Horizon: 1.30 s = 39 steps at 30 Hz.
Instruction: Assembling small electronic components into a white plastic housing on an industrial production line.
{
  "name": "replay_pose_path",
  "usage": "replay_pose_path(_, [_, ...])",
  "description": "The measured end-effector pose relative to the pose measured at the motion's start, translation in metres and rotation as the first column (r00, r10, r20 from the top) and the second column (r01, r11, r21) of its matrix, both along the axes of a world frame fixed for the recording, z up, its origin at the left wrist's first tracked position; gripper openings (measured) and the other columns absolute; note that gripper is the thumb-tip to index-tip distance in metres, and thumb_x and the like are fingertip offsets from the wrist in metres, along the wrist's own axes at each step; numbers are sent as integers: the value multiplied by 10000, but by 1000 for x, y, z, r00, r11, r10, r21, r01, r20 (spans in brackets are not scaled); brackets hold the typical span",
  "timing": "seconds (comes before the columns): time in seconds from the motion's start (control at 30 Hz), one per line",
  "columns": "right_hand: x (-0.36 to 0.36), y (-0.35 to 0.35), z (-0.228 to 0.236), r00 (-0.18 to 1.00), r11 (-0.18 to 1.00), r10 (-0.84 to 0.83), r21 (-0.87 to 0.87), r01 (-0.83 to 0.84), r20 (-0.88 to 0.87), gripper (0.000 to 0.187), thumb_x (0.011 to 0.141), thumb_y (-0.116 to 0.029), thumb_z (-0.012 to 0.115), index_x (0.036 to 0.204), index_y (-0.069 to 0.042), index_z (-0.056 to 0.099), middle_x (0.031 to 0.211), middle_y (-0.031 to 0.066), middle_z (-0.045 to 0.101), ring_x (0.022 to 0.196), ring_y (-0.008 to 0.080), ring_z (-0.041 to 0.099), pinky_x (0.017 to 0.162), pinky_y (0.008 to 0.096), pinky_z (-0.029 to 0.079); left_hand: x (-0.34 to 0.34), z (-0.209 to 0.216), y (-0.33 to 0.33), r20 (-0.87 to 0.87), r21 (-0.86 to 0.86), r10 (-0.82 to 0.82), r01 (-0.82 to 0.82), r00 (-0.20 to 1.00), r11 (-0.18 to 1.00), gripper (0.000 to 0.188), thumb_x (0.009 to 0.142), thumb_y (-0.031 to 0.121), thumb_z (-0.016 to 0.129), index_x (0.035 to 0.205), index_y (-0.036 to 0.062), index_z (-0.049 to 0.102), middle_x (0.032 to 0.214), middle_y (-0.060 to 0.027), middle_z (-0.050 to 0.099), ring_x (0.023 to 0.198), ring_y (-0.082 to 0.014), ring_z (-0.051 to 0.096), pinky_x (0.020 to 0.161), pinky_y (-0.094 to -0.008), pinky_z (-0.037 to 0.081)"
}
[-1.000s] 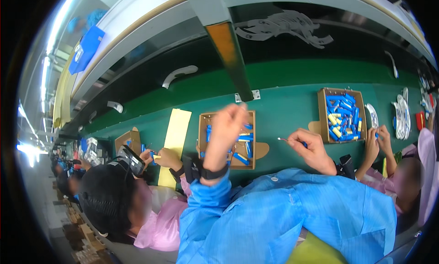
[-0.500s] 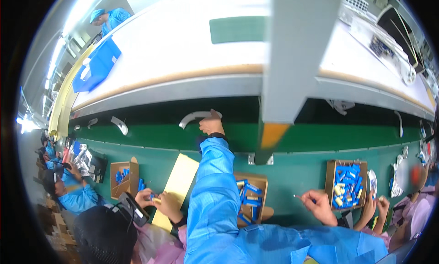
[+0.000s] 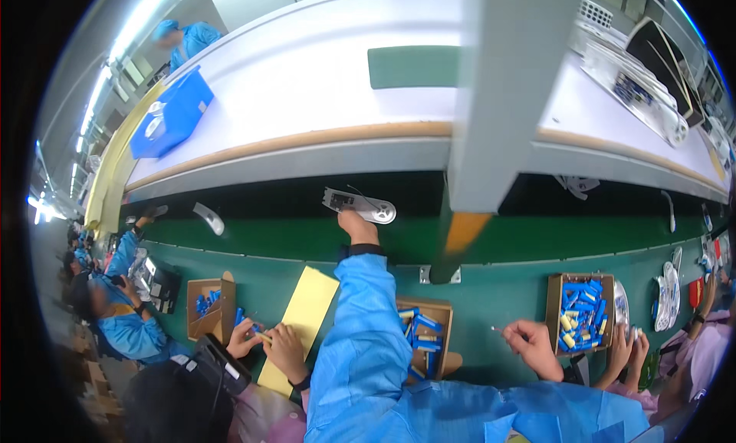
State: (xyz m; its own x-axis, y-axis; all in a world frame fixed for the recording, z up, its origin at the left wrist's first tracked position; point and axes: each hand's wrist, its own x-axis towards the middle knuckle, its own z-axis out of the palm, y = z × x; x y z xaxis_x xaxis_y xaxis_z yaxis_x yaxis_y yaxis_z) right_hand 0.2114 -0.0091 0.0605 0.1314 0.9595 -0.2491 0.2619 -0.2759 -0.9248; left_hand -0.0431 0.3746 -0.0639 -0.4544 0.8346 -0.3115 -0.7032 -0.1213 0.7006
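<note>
My left hand point(image 3: 358, 227), reached out over the dark green belt, grips a long white plastic housing point(image 3: 376, 210). The housing's open side shows a dark circuit board, a round end and a thin dark wire. Above the green bench, my right hand point(image 3: 534, 349) is closed in a pinch on a thin red wire point(image 3: 497, 329) with a small white tip. Under my left forearm stands a cardboard box point(image 3: 446, 320) of blue cylindrical cells, partly covered by the sleeve. A second box point(image 3: 553, 316) of blue and yellow cells lies right of my right hand.
A grey post point(image 3: 491, 136) rises between my hands, beside the shelf edge point(image 3: 307, 153). At left, a co-worker's hands point(image 3: 284, 349) work over a yellow sheet point(image 3: 316, 289), near another cardboard box point(image 3: 225, 309). Another person's hands point(image 3: 625, 351) are at right. A white housing point(image 3: 208, 218) lies on the belt.
My left hand has turned the white housing from its curved side view so that its inside with the board shows. The right hand stays about where it was.
</note>
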Motion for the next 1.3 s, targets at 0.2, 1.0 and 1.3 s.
replay_pose_path(0.2, [-5, -15, 23, 991, 991, 16, 131, 1, -131, 124, 890, -100, 597, 819, 1, 598, 644, -24, 512, 564, 34, 455, 494, 204, 362, 18, 110, -174, 142, 35, -272, 270, 952, 962, 515, 765, 93, 383, 1271, 1, 395, 1132, -217, 581, 1080, -323, 552, 964, -428, 437])
replay_pose_path(1.0, [-43, -72, 82, 921, 662, -347, 742, 105, 179, 55, 761, -17, 651, 789, -29, 605, 750, 89, 574, 595, 226, 587, 507, 312, 454, 88, 190, -386, 223, 458, -889, 763, 399, 457, 431, 959, 279, 483, 1309, 34, 425, 1286, -191, 479, 1272, -344, 390, 1108, -461, 264])
replay_pose_path(1.3, [-44, -62, 85, 859, 571, -466, 814, 109, 211, 71, 722, -30, 653, 767, -43, 600, 737, 59, 557, 644, 216, 579, 520, 325, 456, 92, 191, -386, 143, 527, -892, 730, 429, 436, 575, 943, 207, 510, 1412, 3, 247, 1441, -174, 314, 1377, -315, 234, 1153, -458, 171])
